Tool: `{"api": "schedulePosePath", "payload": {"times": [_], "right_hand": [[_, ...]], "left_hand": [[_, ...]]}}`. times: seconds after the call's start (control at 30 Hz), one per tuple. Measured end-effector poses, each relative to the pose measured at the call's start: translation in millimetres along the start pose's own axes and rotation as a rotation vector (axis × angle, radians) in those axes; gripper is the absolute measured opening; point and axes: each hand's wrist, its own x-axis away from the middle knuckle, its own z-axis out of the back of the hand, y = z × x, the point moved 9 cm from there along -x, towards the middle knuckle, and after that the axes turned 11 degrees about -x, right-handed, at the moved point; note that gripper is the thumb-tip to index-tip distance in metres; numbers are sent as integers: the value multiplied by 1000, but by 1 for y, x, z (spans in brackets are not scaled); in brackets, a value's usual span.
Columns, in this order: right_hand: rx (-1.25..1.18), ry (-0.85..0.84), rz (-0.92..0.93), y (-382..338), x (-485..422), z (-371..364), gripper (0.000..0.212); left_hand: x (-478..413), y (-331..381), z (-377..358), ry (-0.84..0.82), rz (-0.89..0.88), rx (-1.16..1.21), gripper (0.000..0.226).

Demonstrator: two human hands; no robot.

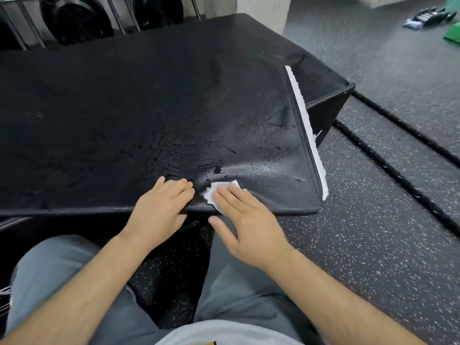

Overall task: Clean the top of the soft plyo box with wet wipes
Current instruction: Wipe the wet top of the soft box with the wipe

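— How many wipes were out?
— One. A white wipe (211,194) lay on the box (124,108), on its top, close to the near edge and toward the right corner.
— And the hands?
— Two, both flat. The right hand (246,220) pressed the wipe under straight fingers, with the thumb hanging past the edge. The left hand (161,207) rested just beside it on the bare top, fingers straight and holding nothing. They were near each other but not touching.
— Was the top wet?
— One wet patch (249,168), beaded with drops, spread out just beyond the wipe.
— Anything else on the box?
— One white strip (306,130) ran along its right edge.
— And around it?
— Two black ropes (398,175) lay side by side on the speckled floor (373,245) to the right. Behind the box stood two dark round shapes (74,18), too dim to name.
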Motion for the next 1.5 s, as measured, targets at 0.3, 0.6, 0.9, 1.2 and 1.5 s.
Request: {"api": "schedulePosePath", "payload": {"times": [0.3, 0.6, 0.9, 1.2, 1.5], "right_hand": [[-4, 21, -35, -23, 33, 19, 51], [51, -119, -88, -14, -13, -23, 60], [155, -132, -94, -5, -47, -23, 59], [211, -13, -237, 44, -64, -2, 59], [177, -165, -249, 65, -66, -27, 82]], "left_hand": [[30, 35, 10, 22, -119, -40, 65], [20, 37, 2, -105, -94, -5, 33], [-21, -6, 15, -160, 157, 291, 29], [-38, -17, -60, -505, 114, 152, 87], [-57, -23, -50, -475, 199, 135, 71]]}}
